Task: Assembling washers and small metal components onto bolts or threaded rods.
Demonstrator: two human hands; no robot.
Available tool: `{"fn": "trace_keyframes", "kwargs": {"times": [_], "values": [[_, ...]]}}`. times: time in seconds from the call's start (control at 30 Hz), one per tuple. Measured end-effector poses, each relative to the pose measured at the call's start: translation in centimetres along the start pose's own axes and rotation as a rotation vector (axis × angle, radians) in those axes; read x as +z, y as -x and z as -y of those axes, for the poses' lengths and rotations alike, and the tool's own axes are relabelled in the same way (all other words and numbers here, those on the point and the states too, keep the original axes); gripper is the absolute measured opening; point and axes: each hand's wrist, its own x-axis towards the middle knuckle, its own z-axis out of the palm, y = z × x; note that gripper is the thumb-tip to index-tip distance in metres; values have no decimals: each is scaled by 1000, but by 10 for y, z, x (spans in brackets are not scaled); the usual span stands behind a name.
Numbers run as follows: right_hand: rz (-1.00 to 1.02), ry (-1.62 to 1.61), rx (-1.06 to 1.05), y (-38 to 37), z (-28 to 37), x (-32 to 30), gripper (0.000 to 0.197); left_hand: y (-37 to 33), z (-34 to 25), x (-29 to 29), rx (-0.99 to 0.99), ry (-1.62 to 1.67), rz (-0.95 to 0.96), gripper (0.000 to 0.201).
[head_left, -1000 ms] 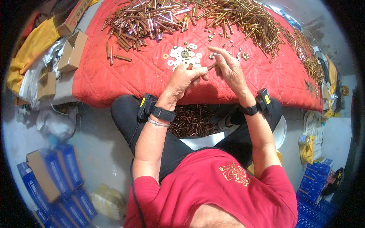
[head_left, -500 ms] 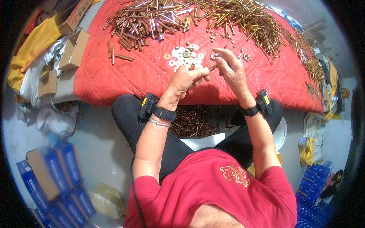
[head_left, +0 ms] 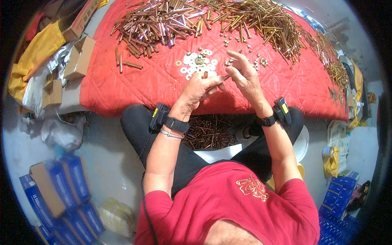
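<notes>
Right hand (head_left: 246,79) dips closer to left hand (head_left: 199,87), which pinches a thin rod (head_left: 226,76), long axis rightward, above red quilt (head_left: 134,90) toward its near edge; right grip unclear.

- Red quilt (head_left: 155,92) over a broad raised surface
- Grey floor (head_left: 108,159) before the quilt's near edge
- Pale, dark-stained wall (head_left: 355,38) beyond the quilt's far right corner
- Blue boxes (head_left: 75,179) on the floor, left of and nearer than the quilt
</notes>
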Motion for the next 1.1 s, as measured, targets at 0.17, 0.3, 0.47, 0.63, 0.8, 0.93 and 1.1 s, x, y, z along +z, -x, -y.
{"fn": "trace_keyframes", "kwargs": {"times": [0.17, 0.3, 0.47, 0.63, 0.8, 0.93, 1.1], "values": [[-54, -2, -228, 3, -4, 7, 39, -2, 1, -3, -3, 5, -31, 12], [-24, 14, 118, 3, 10, 0, 35, 3, -4, 0, -49, 20, 17, 16], [-141, 70, -272, 1, -1, 9, 34, 1, -4, -1, -41, 41, 20, 19], [-48, 208, -144, -1, -2, 9, 33, -4, 3, 1, 7, -14, -12, 15], [43, 69, 186, -8, 4, 1, 28, -4, 3, 3, 43, -77, -94, 19], [-30, 192, -330, -10, -4, -2, 33, -3, -2, 0, -96, 18, -81, 19], [24, 114, -247, -2, -1, 5, 31, -2, 0, 7, -1, -28, -105, 20]]}}
